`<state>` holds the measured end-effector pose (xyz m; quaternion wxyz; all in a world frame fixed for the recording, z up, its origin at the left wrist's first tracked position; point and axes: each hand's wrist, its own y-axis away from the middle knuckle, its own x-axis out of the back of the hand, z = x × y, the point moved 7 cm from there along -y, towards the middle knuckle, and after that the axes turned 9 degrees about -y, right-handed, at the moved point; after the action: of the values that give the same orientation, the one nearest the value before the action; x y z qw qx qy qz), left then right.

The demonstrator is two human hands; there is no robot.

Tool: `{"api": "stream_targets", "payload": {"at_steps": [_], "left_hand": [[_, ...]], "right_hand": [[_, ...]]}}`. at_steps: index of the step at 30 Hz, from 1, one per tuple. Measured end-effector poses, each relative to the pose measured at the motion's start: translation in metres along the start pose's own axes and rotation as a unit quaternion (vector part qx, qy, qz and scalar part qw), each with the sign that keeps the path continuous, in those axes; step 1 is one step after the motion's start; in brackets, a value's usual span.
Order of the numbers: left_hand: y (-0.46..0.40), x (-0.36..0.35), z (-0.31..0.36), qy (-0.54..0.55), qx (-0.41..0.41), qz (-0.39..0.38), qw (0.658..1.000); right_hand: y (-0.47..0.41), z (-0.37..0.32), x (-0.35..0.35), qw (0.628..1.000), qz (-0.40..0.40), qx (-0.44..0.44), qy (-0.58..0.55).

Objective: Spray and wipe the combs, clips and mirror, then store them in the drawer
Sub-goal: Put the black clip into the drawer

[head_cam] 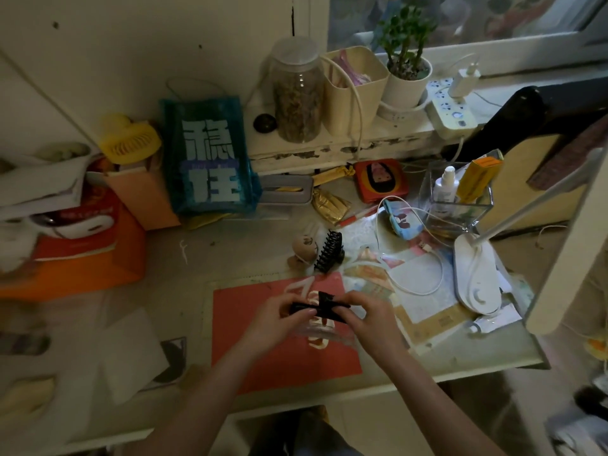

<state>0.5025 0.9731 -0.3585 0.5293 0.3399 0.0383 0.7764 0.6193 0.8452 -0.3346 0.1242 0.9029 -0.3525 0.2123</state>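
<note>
Both hands hold a small black bow-shaped hair clip (317,306) above a red sheet (250,324) on the desk. My left hand (279,319) pinches its left end and my right hand (365,315) pinches its right end. A clear plastic piece (324,335) lies just under the hands. A black claw clip (329,251) lies on the desk behind them, beside a small beige figure (304,246). A white spray bottle (444,189) stands in a clear box (473,212) at the right. A folded white cloth or paper (131,353) lies at the left.
A white desk lamp (477,278) and white cables (411,284) crowd the right side. A teal bag (207,156), orange boxes (75,258) and a yellow fan (128,139) stand at the left back. A jar (297,93), plant pot (406,80) and power strip (450,106) line the sill.
</note>
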Motion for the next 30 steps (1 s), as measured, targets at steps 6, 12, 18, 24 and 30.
{"api": "stream_targets", "payload": {"at_steps": [6,12,18,24,30], "left_hand": [[0.034,0.024,-0.037,0.040,0.061,0.046,0.996],[0.075,0.056,-0.083,0.084,0.129,0.121,0.981],[0.092,0.063,-0.104,0.086,0.152,0.145,0.974],[0.098,0.065,-0.115,0.109,0.180,0.173,0.962],[0.110,0.070,-0.134,0.156,0.213,0.192,0.945]], "right_hand": [[0.001,-0.009,-0.036,0.996,-0.071,-0.016,-0.054],[-0.028,-0.008,-0.068,0.986,-0.166,-0.010,-0.010],[-0.061,0.025,-0.099,0.959,-0.221,0.034,0.173],[-0.076,0.020,-0.118,0.934,-0.227,0.094,0.261],[-0.082,0.020,-0.128,0.951,-0.208,0.109,0.202]]}}
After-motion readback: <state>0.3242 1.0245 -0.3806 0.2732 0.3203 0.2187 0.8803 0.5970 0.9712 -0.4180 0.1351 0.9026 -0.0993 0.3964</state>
